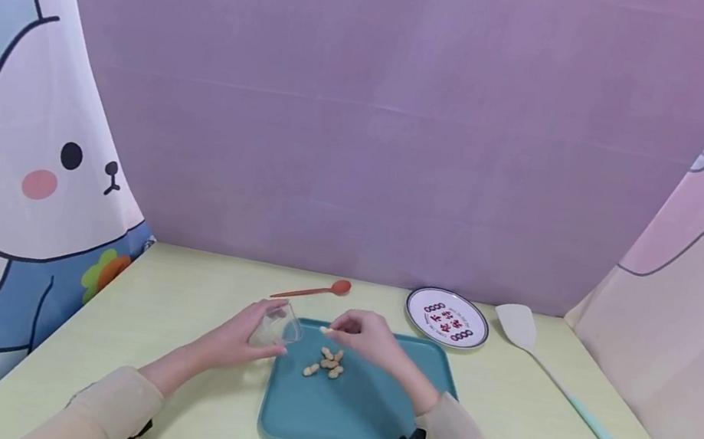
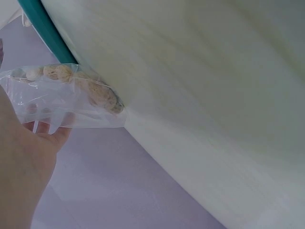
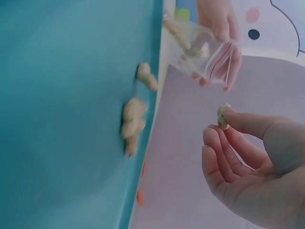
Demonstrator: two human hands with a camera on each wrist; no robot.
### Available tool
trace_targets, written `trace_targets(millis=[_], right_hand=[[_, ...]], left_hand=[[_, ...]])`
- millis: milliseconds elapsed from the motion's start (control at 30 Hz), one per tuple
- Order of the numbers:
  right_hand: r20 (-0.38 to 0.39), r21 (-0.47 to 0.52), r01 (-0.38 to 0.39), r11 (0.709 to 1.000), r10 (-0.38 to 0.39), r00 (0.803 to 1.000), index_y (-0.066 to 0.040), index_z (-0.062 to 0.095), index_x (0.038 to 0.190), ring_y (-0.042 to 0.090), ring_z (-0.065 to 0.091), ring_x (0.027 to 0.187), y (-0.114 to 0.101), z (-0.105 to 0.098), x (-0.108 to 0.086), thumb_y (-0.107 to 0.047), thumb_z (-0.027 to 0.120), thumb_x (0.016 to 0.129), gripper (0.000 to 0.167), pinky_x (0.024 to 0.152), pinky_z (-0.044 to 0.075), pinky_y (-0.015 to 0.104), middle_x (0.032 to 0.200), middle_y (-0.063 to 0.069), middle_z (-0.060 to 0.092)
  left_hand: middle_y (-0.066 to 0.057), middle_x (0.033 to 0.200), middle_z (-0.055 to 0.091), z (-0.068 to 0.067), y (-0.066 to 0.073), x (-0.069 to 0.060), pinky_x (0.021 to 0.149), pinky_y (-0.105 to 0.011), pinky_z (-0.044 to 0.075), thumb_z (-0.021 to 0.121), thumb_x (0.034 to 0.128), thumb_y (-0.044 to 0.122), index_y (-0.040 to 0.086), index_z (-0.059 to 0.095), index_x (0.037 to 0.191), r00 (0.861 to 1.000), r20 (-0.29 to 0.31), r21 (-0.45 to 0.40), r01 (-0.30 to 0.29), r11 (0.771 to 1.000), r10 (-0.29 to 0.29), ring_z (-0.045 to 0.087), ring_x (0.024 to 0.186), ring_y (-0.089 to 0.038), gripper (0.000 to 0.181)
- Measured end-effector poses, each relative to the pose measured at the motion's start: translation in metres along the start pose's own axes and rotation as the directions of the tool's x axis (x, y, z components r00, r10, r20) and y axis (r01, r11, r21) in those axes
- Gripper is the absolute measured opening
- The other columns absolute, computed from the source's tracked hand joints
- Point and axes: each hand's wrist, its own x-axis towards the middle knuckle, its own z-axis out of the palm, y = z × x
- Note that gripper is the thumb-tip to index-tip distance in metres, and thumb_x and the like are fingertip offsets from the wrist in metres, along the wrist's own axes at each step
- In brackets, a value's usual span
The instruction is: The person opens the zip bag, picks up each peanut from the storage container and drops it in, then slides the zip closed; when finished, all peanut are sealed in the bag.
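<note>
My left hand (image 1: 240,337) holds a clear zip bag (image 3: 193,45) with a red stripe along its mouth, fingers and thumb around it. Several peanuts (image 2: 97,90) lie inside the bag, seen through the plastic in the left wrist view. Thumb and fingertips of my right hand (image 1: 367,337) pinch a single peanut (image 3: 223,116) above the tray, a short way right of the bag. Beneath, a small heap of unshelled peanuts (image 1: 329,365) sits on the left half of the teal tray (image 1: 359,427).
Behind the tray lie a red-orange spoon (image 1: 310,292) and a white plate (image 1: 428,324) with red print and a dark rim. To the right is a long spatula (image 1: 564,391) with a mint handle. A purple cloth (image 1: 366,136) hangs at the table's back.
</note>
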Motion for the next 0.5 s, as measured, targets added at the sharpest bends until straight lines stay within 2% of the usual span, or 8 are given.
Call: trace_targets(millis=[233, 500], right_hand=[[-0.026, 0.023, 0.054, 0.998, -0.053, 0.998, -0.009, 0.070, 0.095, 0.008, 0.062, 0.074, -0.017, 0.013, 0.014, -0.021, 0.068, 0.087, 0.015, 0.066, 0.051, 0.020, 0.086, 0.004, 0.070], [-0.005, 0.058, 0.055, 0.997, -0.055, 0.998, -0.010, 0.071, 0.092, 0.020, 0.064, 0.074, -0.030, 0.030, 0.023, -0.021, 0.068, 0.087, 0.012, 0.062, 0.050, 0.020, 0.083, 0.003, 0.069]], left_hand=[[-0.006, 0.129, 0.053, -0.001, 0.000, 0.000, 0.103, -0.045, 0.039, 0.069, 0.0796, 0.050, 0.008, 0.033, 0.142, 1.000, -0.004, -0.004, -0.009, 1.000, 0.009, 0.048, 0.123, -0.024, 0.084], [-0.008, 0.133, 0.048, -0.001, 0.000, 0.000, 0.102, -0.045, 0.041, 0.069, 0.0797, 0.050, 0.006, 0.033, 0.142, 1.000, -0.001, -0.006, -0.011, 1.000, 0.011, 0.046, 0.124, -0.023, 0.085]])
